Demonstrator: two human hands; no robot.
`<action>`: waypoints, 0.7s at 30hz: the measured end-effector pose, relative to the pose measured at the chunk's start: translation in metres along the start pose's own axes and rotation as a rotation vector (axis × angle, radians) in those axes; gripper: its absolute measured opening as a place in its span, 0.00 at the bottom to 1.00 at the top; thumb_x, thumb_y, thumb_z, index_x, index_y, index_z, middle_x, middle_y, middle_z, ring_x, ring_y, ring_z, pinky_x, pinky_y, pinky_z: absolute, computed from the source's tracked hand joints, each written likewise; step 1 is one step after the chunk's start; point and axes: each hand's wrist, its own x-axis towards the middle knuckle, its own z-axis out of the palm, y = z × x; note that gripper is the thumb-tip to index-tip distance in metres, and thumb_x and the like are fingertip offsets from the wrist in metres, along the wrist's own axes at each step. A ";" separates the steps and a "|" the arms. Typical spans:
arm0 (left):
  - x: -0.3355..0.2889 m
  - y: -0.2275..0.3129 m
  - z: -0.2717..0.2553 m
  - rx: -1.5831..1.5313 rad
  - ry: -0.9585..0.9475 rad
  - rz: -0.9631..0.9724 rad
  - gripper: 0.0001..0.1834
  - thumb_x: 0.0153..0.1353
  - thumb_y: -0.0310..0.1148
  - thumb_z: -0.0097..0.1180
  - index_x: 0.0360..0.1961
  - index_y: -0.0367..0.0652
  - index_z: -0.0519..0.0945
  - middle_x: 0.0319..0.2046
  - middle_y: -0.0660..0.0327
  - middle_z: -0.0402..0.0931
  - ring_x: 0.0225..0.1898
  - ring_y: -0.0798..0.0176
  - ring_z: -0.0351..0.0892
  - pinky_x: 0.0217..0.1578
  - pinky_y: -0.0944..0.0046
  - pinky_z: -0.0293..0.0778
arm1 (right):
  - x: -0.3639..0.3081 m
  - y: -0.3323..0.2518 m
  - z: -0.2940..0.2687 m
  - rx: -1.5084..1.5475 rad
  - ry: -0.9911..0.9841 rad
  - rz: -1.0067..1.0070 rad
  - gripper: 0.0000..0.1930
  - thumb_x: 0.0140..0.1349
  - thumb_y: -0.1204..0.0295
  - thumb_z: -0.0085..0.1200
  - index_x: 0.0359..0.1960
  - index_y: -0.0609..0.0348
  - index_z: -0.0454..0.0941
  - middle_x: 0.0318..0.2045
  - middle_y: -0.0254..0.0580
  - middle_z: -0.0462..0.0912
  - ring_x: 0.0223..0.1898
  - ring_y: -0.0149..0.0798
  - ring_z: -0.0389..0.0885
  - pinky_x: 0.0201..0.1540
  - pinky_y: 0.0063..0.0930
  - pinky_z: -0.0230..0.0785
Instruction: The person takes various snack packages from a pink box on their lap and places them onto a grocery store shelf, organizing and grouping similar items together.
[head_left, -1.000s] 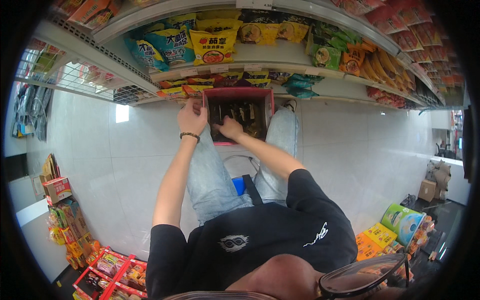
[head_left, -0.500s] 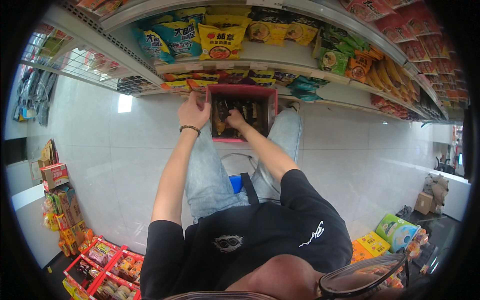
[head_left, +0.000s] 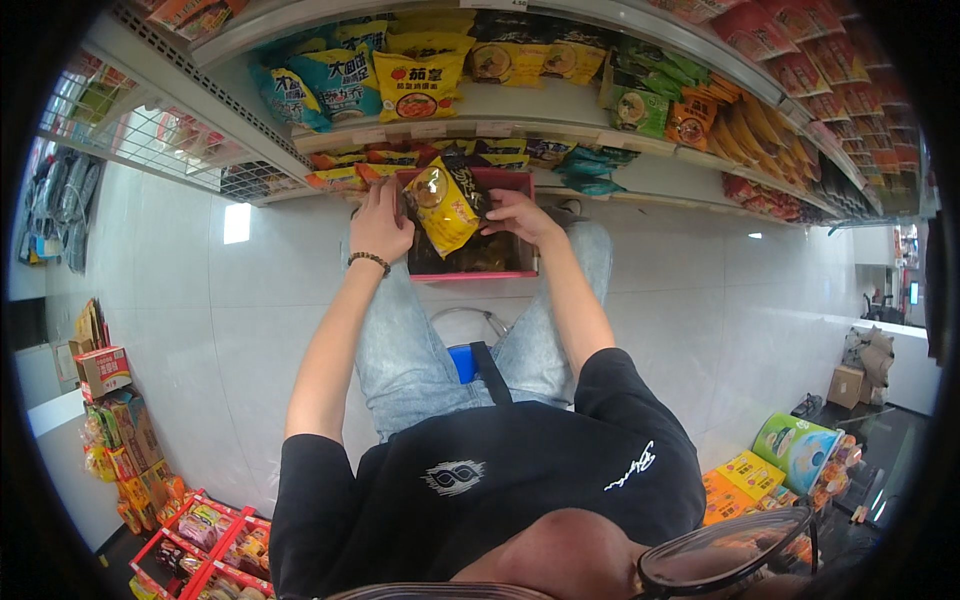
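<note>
Packet: the yellow-and-black packet [head_left: 447,208] is tilted over the left half of the box [head_left: 475,274], its top reaching past the far edge and its bottom corner short of the near edge; its printed front is up, perhaps so it can be read.
Right hand: the right hand [head_left: 519,214] has its fingers curled in at the packet's right edge, seemingly pinching it there so the front stays uncovered.
Left hand: the left hand [head_left: 382,222] is partly closed at the box's far-left corner, beside the packet; whether it grips packet or rim, I cannot tell.
Box: it sits between the left leg [head_left: 395,335] and right leg [head_left: 555,315], probably to keep it within easy reach; its dark contents [head_left: 475,258] are hard to make out.
Shelves: beyond the box's far edge, the upper shelf [head_left: 560,132] carries bags [head_left: 421,88] with fronts outward, likely for display.
</note>
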 end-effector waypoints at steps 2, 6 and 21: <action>0.000 0.000 0.001 0.000 -0.075 -0.037 0.37 0.51 0.36 0.54 0.66 0.45 0.65 0.52 0.52 0.77 0.50 0.43 0.77 0.49 0.47 0.73 | -0.004 0.000 -0.006 0.010 0.015 -0.014 0.26 0.59 0.77 0.55 0.61 0.66 0.68 0.49 0.43 0.81 0.49 0.40 0.81 0.55 0.38 0.75; -0.001 0.003 -0.006 -0.032 -0.303 -0.051 0.39 0.53 0.44 0.54 0.67 0.43 0.64 0.49 0.47 0.80 0.47 0.40 0.79 0.49 0.47 0.73 | -0.005 0.011 -0.019 -0.035 -0.009 0.020 0.26 0.58 0.75 0.58 0.59 0.64 0.71 0.48 0.39 0.81 0.49 0.37 0.81 0.55 0.35 0.73; -0.007 0.005 0.002 -0.352 -0.181 -0.255 0.24 0.56 0.50 0.66 0.39 0.37 0.82 0.28 0.53 0.83 0.29 0.51 0.82 0.32 0.57 0.75 | 0.027 0.032 0.004 0.272 0.398 -0.269 0.20 0.62 0.56 0.63 0.49 0.54 0.79 0.41 0.35 0.83 0.41 0.33 0.81 0.44 0.29 0.73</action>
